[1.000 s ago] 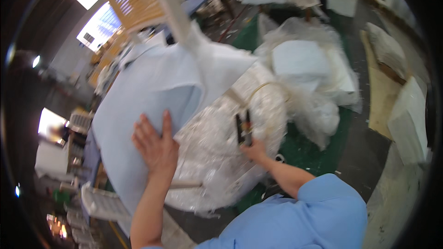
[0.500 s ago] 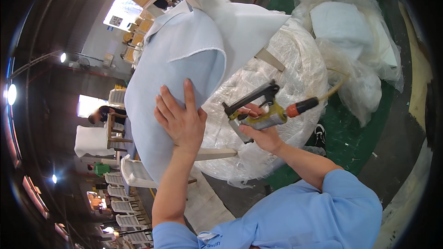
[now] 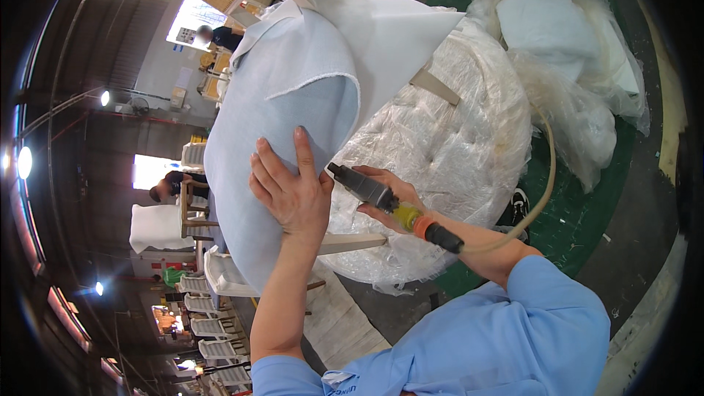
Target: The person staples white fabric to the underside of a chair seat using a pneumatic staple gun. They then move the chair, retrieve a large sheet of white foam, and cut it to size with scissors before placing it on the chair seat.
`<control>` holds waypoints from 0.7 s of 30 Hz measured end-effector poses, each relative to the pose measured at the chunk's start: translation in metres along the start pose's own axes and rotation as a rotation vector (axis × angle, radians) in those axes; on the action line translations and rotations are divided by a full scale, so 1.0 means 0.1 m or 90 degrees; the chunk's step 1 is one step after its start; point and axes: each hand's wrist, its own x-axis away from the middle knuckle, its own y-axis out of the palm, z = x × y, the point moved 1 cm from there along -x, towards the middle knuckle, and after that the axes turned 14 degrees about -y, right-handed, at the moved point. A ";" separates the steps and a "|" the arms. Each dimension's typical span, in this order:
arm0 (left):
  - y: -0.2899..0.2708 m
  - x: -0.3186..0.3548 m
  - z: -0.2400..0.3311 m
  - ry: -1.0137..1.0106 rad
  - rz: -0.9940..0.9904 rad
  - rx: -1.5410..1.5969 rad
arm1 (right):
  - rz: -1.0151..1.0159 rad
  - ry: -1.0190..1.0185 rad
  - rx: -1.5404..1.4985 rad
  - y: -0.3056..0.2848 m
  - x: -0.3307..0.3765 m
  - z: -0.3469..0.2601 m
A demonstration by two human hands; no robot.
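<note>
My left hand (image 3: 295, 196) lies with fingers spread on pale blue fabric (image 3: 246, 128) that covers a rounded chair piece. Beyond the fingertips, a raw fabric edge (image 3: 315, 83) curves over a hollow. My right hand (image 3: 402, 194) is wrapped round a pneumatic staple gun (image 3: 374, 192). Its dark nose points left, close by my left thumb and the fabric's border. A hose (image 3: 543, 183) runs from the orange and black fitting at the gun's rear. Two light wooden legs (image 3: 435, 87) jut out from the chair piece on its right side.
Under the chair piece lies a round, plastic-wrapped cushion (image 3: 477, 132). White padding (image 3: 546, 26) in clear plastic rests on the green floor covering (image 3: 576, 224) at right. A row of white chairs (image 3: 213, 328) stands at left, and other people (image 3: 176, 180) are in the background.
My right hand has turned the staple gun and brought its nose left to the fabric's border by my left thumb. The hose now arcs behind it. My left hand stays on the fabric.
</note>
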 end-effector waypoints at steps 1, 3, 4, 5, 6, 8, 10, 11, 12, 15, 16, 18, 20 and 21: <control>0.00 0.00 0.00 -0.001 -0.001 0.004 | -0.030 -0.080 0.008 -0.01 -0.03 0.05; 0.00 0.00 0.00 -0.002 -0.005 0.009 | -0.054 -0.077 -0.004 -0.02 -0.03 0.09; 0.00 0.00 0.00 -0.002 -0.008 0.009 | -0.041 -0.091 -0.016 -0.02 -0.03 0.10; 0.00 0.00 0.00 -0.001 -0.010 0.010 | -0.058 -0.071 -0.010 -0.02 -0.04 0.12; 0.00 0.00 0.00 -0.001 -0.010 0.010 | -0.059 -0.073 -0.011 -0.02 -0.04 0.12; -0.01 0.00 0.00 -0.001 -0.010 0.009 | -0.064 -0.085 0.000 -0.03 -0.05 0.12; -0.01 0.00 0.01 -0.004 -0.015 0.009 | -0.062 -0.117 0.031 -0.04 -0.07 0.12; -0.01 0.01 0.01 -0.005 -0.016 0.010 | -0.073 -0.109 0.025 -0.04 -0.09 0.12; -0.01 0.01 0.01 -0.005 -0.017 0.007 | -0.075 -0.110 0.023 -0.05 -0.11 0.12; -0.01 0.00 0.01 -0.006 -0.017 0.003 | -0.075 -0.112 0.025 -0.05 -0.15 0.11; -0.01 0.00 0.01 -0.006 -0.018 0.005 | -0.067 -0.134 0.030 -0.05 -0.16 0.11; -0.02 -0.01 0.02 -0.006 -0.017 0.006 | -0.078 -0.117 0.032 -0.05 -0.17 0.11; -0.03 -0.01 0.02 -0.006 -0.014 0.004 | -0.079 -0.121 0.035 -0.06 -0.15 0.12; -0.02 0.00 0.02 -0.007 -0.017 0.006 | -0.079 -0.122 0.036 -0.06 -0.14 0.13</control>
